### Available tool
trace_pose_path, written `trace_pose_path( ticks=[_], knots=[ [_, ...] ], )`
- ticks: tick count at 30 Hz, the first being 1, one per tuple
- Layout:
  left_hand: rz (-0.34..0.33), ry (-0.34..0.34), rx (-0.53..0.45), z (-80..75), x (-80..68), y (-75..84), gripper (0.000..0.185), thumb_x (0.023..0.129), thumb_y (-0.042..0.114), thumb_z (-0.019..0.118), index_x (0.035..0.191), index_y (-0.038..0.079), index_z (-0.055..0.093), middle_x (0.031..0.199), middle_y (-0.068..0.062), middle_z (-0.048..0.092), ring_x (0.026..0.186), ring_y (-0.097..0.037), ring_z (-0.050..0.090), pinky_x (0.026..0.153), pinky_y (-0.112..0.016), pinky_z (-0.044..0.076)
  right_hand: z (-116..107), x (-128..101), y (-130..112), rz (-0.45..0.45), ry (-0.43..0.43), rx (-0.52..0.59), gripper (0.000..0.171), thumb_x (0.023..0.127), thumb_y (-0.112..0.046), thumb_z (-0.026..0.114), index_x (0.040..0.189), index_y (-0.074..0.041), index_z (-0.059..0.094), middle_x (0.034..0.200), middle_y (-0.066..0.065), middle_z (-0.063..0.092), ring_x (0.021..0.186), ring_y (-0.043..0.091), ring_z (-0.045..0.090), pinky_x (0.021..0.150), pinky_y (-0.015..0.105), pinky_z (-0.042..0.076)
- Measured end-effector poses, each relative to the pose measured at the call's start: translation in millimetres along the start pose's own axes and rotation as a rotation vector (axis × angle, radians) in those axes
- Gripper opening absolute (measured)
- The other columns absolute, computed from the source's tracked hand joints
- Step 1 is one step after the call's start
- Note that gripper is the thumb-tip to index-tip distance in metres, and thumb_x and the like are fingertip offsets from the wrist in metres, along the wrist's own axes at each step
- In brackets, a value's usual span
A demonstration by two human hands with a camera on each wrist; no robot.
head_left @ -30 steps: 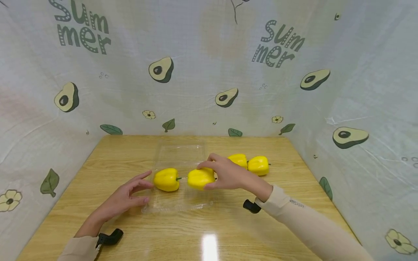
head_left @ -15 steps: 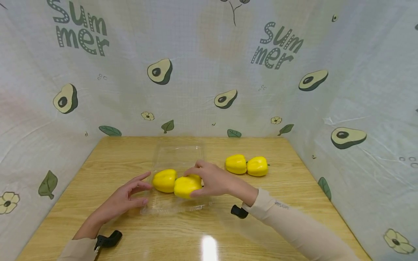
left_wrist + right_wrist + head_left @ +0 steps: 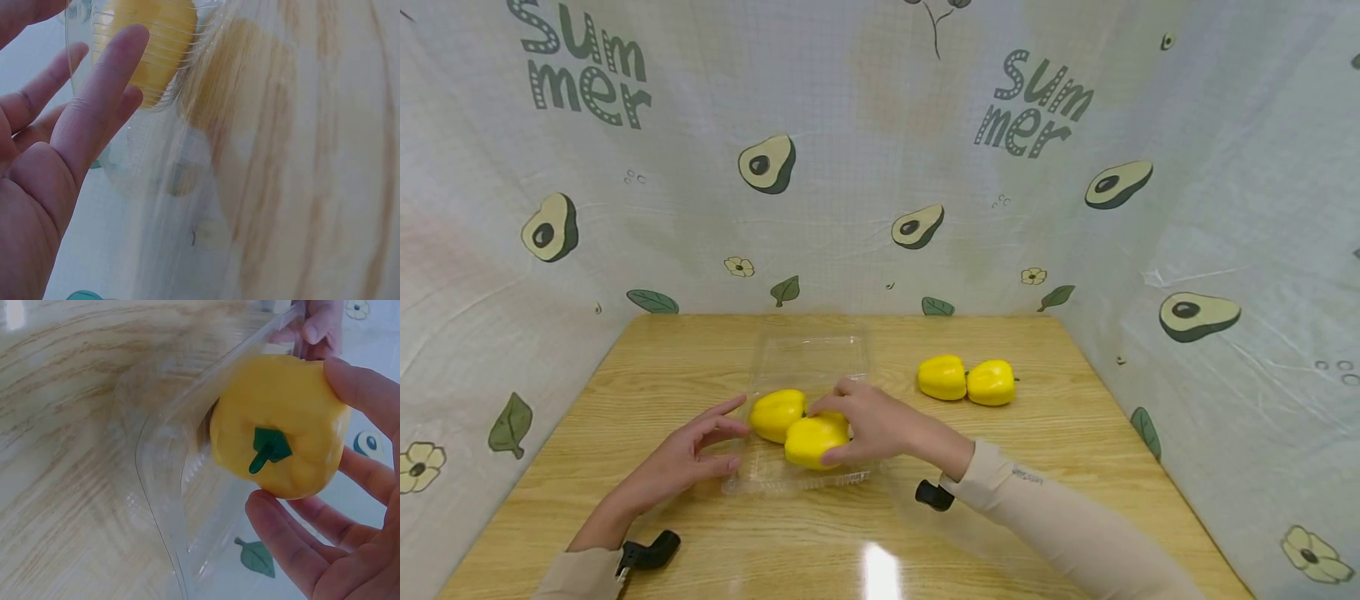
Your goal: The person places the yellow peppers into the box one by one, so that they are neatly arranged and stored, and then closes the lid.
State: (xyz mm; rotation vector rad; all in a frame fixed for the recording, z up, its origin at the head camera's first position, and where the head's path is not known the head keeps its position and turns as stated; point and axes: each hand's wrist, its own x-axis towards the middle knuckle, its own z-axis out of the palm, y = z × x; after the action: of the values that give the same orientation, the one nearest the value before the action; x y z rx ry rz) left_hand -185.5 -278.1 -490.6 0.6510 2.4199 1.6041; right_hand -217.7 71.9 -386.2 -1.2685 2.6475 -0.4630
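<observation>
A: From the head camera, what does the right hand (image 3: 872, 425) have?

B: Its grip is curled round a yellow pepper (image 3: 811, 440), held low over the clear plastic tray (image 3: 760, 479) on the wooden worktop (image 3: 1037, 450). A second pepper (image 3: 777, 413) already lies in the tray, just beside it. Two more peppers (image 3: 966, 379) sit well apart to the right.

A: And the left hand (image 3: 688, 457)?

B: Fingers relaxed and spread, holding nothing, at the tray's left edge.

A: The left wrist view?

B: Straight fingers (image 3: 100, 94) against the clear tray wall (image 3: 156, 144), yellow showing through it.

A: Right wrist?

B: Thumb and fingers (image 3: 294, 550) clasp the pepper (image 3: 281, 425), green stem (image 3: 269, 449) facing the camera, right at the tray rim (image 3: 162, 487).
</observation>
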Motion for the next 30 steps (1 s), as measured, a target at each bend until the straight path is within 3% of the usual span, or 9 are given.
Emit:
trace_pose_path(
  ticks=[4,10,16,18,23,30],
  knots=[
    [0.002,-0.006,-0.005,-1.4,-1.4,0.0,0.038,0.101,0.012,0.075,0.136,0.006,0.064,0.176,-0.012,0.02,0.136,0.003,0.052,0.102,-0.024,0.054,5.1,3.8,-5.0,-0.003,-0.006,-0.004,0.062,0.091,-0.047,0.085,0.144,-0.025,0.065,0.113,0.0,0.054,0.085,0.012,0.05,0.069,0.023,0.043],
    [0.005,-0.01,-0.004,-3.4,-3.5,-0.3,0.037,0.101,0.012,0.075,0.136,0.006,0.065,0.176,-0.012,0.021,0.144,-0.029,0.05,0.102,-0.025,0.054,11.8,10.0,-13.7,-0.009,-0.005,-0.021,0.062,0.09,-0.049,0.085,0.144,-0.025,0.065,0.117,0.002,0.058,0.091,0.011,0.051,0.074,0.022,0.045],
    [0.009,-0.018,-0.007,-4.8,-5.2,-0.5,0.038,0.101,0.012,0.075,0.136,0.006,0.064,0.176,-0.013,0.021,0.135,0.005,0.052,0.102,-0.023,0.053,18.8,15.8,-22.1,0.009,-0.014,-0.011,0.062,0.091,-0.048,0.084,0.144,-0.024,0.065,0.123,0.004,0.059,0.093,0.01,0.054,0.079,0.021,0.048],
    [0.013,-0.02,-0.007,-4.6,-5.1,0.1,0.038,0.101,0.011,0.075,0.137,0.005,0.064,0.176,-0.014,0.021,0.139,-0.005,0.054,0.102,-0.023,0.054,21.2,17.7,-23.3,0.01,-0.012,-0.015,0.062,0.09,-0.049,0.084,0.144,-0.024,0.066,0.126,0.005,0.06,0.096,0.011,0.055,0.082,0.022,0.049],
    [0.008,-0.021,-0.011,-4.4,-4.6,2.3,0.037,0.101,0.01,0.074,0.136,0.005,0.064,0.176,-0.015,0.021,0.144,-0.047,0.044,0.1,-0.022,0.054,27.3,24.0,-24.7,0.004,-0.006,-0.027,0.062,0.091,-0.05,0.084,0.144,-0.024,0.066,0.131,0.007,0.061,0.103,0.012,0.057,0.088,0.024,0.051],
    [0.004,-0.027,-0.028,-4.5,-4.6,2.7,0.036,0.101,0.01,0.073,0.136,0.005,0.063,0.176,-0.015,0.018,0.145,-0.049,0.042,0.099,-0.02,0.054,34.5,31.7,-27.8,0.019,-0.009,-0.019,0.063,0.092,-0.053,0.082,0.146,-0.025,0.065,0.141,0.009,0.06,0.115,0.014,0.059,0.098,0.027,0.052]
  ],
)
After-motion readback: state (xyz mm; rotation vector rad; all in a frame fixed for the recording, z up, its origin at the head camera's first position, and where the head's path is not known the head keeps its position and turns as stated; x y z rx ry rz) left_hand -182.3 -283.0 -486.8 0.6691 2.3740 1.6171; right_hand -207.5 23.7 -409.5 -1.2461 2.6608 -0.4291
